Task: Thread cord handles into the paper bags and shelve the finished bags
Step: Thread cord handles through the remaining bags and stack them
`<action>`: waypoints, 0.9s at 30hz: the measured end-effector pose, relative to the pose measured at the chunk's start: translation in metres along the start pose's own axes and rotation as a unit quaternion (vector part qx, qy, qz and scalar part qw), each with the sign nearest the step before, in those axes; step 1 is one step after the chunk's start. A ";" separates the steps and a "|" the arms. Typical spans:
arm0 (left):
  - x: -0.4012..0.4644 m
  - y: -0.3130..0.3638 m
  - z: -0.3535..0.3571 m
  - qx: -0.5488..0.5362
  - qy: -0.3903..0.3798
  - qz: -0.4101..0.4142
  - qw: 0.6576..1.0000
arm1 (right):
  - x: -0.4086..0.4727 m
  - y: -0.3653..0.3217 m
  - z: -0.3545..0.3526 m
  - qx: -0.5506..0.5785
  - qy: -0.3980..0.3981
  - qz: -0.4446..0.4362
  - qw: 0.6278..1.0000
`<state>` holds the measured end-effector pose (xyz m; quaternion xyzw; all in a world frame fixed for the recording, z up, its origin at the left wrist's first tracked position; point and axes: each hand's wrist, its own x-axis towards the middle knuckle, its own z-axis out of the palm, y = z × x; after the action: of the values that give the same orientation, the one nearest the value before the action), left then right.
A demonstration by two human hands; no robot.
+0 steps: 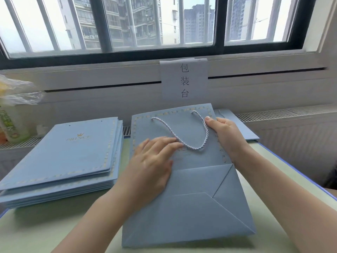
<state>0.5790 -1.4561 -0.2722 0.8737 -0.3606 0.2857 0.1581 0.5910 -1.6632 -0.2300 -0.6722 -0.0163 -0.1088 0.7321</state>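
A flat light-blue paper bag point(191, 207) with a gold-patterned border lies in front of me on the table, its folded base toward me. A white twisted cord handle point(198, 143) loops across its upper face, both ends entering holes near the top edge. My left hand point(155, 161) rests flat on the bag, fingers straight, fingertips touching the cord loop. My right hand point(224, 136) grips the bag's upper right edge, thumb on top near the cord's right end.
A stack of several flat blue bags point(63, 161) lies to the left. Another blue bag point(237, 125) lies behind my right hand. A paper sign point(184, 79) hangs below the window. A green bottle and a plastic bag point(12, 106) stand far left. Pale green table point(54, 225) runs below.
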 end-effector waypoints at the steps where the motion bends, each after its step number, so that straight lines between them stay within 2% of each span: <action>1: 0.000 0.001 0.000 -0.002 0.004 -0.007 1.000 | 0.000 0.000 -0.001 0.003 0.000 -0.001 1.000; 6: 0.001 0.002 0.001 0.070 0.044 -0.033 0.996 | -0.003 -0.004 0.003 0.059 -0.034 -0.004 0.998; 10: 0.000 0.003 0.001 0.060 0.053 -0.043 0.996 | -0.004 -0.004 0.005 0.076 -0.038 -0.005 0.996; 16: 0.000 0.004 0.008 0.037 0.032 -0.030 0.998 | 0.002 -0.005 -0.001 0.127 0.052 -0.045 0.990; 21: -0.005 -0.001 0.017 0.079 -0.016 -0.022 0.997 | 0.012 0.000 -0.004 0.170 0.147 -0.068 0.972; 25: -0.007 0.004 0.017 0.071 -0.119 0.011 0.990 | 0.017 -0.001 -0.012 0.200 0.238 -0.045 0.949; 27: -0.007 0.005 0.017 0.120 -0.104 0.020 0.987 | 0.016 -0.002 -0.012 0.278 0.226 -0.016 0.933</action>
<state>0.5782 -1.4638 -0.2893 0.9039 -0.3556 0.2377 0.0085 0.6049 -1.6777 -0.2267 -0.3992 0.1092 -0.2612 0.8721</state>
